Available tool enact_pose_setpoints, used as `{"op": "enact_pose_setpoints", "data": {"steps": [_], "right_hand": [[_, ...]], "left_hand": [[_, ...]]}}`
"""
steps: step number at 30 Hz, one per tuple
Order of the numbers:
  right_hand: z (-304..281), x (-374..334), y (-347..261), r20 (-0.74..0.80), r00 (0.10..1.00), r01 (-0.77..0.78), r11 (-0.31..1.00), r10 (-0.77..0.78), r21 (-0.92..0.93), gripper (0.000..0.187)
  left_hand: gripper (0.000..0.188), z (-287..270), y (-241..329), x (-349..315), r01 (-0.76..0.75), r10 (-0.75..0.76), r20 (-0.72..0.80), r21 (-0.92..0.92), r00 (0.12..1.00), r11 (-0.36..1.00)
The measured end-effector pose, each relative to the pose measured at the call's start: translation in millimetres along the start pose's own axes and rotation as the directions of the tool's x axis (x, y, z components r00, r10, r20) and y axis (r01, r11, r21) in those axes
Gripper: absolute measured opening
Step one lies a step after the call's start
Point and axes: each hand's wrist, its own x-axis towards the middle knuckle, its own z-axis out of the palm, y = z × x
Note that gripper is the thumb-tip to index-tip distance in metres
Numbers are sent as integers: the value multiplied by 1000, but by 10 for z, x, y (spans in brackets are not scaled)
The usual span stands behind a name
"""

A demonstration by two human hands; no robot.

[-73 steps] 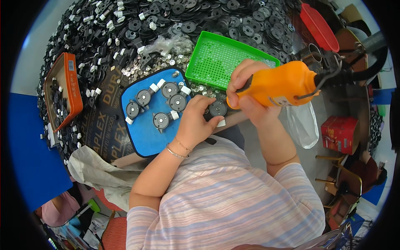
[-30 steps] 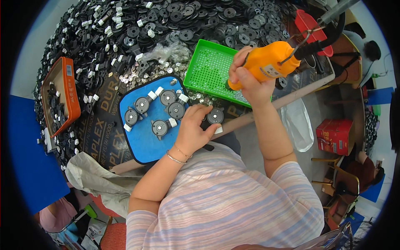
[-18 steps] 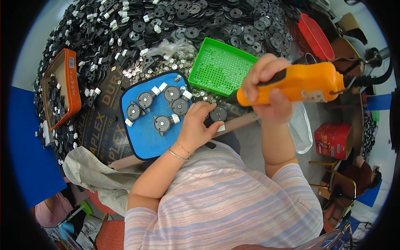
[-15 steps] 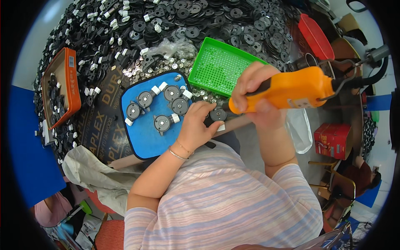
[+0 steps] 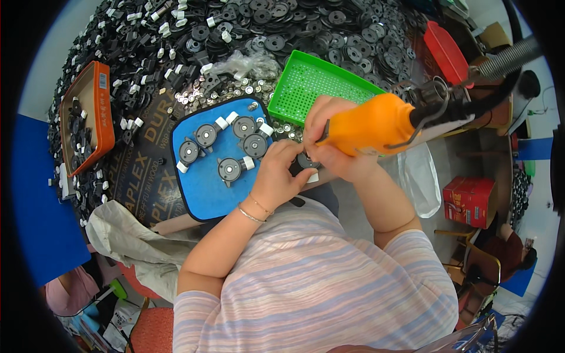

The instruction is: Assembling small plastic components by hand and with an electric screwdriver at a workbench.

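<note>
My left hand [image 5: 281, 169] pinches a round black caster-like part [image 5: 307, 162] with a white tab [image 5: 313, 177] at the table's near edge. My right hand [image 5: 334, 144] is wrapped round an orange electric screwdriver [image 5: 379, 123], its tip end down at that part; the fingers hide the contact point. To the left lies a blue mat [image 5: 203, 197] bearing several similar grey-black round parts with white tabs, such as one part [image 5: 229, 169] near its middle. Small silvery metal pieces [image 5: 235, 91] are scattered beyond the mat.
A green perforated basket [image 5: 303, 88] sits behind my right hand. Heaped black discs [image 5: 329, 17] and white-tabbed pieces cover the far table. An orange tray [image 5: 106, 123] of parts stands left; a red tray [image 5: 445, 53] lies far right. The screwdriver hangs from a spring [image 5: 506, 59]. Other people sit nearby.
My right hand has brought the screwdriver left and down onto the part, tilting it more upright. The spring and cable swung with it. My left hand stays almost in place.
</note>
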Motion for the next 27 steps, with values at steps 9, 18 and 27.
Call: {"op": "enact_pose_setpoints", "data": {"steps": [9,18,27], "right_hand": [[-143,174,-188,15,989,139,950,-149,281,38],[-512,27,-133,-333,936,152,984,-112,97,26],[-510,17,34,-361,928,119,991,-89,62,24]], "left_hand": [[45,-42,72,-20,86,-87,44,10,995,996],[57,-530,350,-13,37,-16,-44,544,999,839],[55,-777,125,17,45,-115,48,724,992,688]]}}
